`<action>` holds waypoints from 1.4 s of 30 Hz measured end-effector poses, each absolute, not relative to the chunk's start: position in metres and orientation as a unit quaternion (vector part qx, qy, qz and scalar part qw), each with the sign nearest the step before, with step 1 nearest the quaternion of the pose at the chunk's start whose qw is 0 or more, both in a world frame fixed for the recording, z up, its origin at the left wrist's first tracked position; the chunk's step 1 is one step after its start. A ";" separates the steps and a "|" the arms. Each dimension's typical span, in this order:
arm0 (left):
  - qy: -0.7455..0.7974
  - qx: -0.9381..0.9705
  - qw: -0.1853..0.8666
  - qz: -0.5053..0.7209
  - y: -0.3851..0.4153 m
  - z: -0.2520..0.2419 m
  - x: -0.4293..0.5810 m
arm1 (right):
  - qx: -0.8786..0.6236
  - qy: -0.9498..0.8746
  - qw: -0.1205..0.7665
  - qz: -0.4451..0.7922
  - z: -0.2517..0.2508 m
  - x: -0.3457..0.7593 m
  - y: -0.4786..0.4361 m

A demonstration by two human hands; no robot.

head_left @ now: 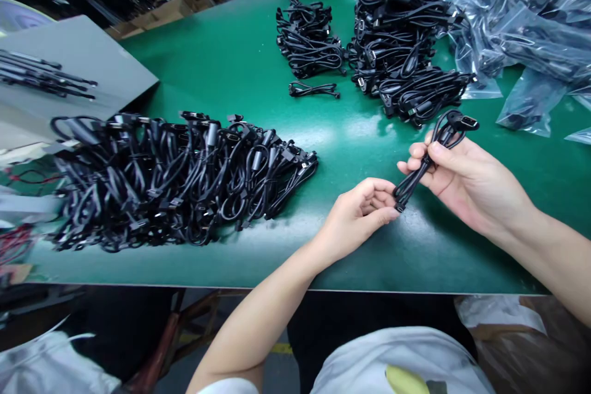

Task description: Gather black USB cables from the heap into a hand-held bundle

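A folded black cable with a plug at its upper end is held over the green table. My right hand is closed round the cable's middle, thumb pressed on top. My left hand pinches the cable's lower end with curled fingers. Both hands hover near the table's front edge, right of centre.
A long heap of bundled black cables lies at the left. Two more stacks stand at the back, with one loose bundle in front. Clear plastic bags with cables fill the back right. A grey board sits far left.
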State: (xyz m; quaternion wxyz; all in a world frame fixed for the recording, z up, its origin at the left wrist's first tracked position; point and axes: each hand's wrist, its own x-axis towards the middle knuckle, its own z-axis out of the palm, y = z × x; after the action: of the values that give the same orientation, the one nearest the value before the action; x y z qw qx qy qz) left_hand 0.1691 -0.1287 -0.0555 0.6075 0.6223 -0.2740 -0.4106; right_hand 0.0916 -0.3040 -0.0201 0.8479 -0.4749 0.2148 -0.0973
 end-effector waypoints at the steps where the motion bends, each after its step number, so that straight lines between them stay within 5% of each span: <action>1: -0.309 0.646 0.579 -0.389 -0.128 -0.056 0.170 | -0.474 0.211 0.850 -0.091 -0.019 0.091 -0.304; 6: -0.465 0.804 0.347 -0.131 -0.109 -0.056 0.179 | -0.594 0.210 0.771 -0.095 -0.025 0.084 -0.306; 10: -0.368 0.905 0.202 0.073 -0.076 -0.055 0.188 | -0.738 0.204 0.643 -0.026 -0.034 0.078 -0.302; 15: -0.284 0.954 0.048 0.084 -0.056 -0.056 0.198 | -0.781 0.195 0.593 0.029 -0.029 0.075 -0.292; 21: -0.339 0.919 0.192 0.052 -0.066 -0.044 0.196 | -0.783 0.140 0.606 0.029 -0.032 0.079 -0.291; 26: -0.295 0.937 0.183 0.031 -0.071 -0.054 0.191 | -0.766 0.120 0.632 0.021 -0.032 0.080 -0.291; 34: -0.104 0.672 0.699 -0.221 -0.059 -0.026 0.197 | -0.732 0.120 0.669 0.048 -0.030 0.081 -0.288; 42: -0.125 0.501 0.787 -0.337 -0.111 -0.023 0.167 | -0.653 0.066 0.749 0.087 -0.043 0.082 -0.283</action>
State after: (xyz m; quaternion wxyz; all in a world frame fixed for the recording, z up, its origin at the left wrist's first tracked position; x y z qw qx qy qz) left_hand 0.1670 -0.1111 -0.0233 0.7870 0.5013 -0.1247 -0.3374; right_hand 0.0823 -0.2828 -0.0429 0.7495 -0.6529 0.0662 0.0872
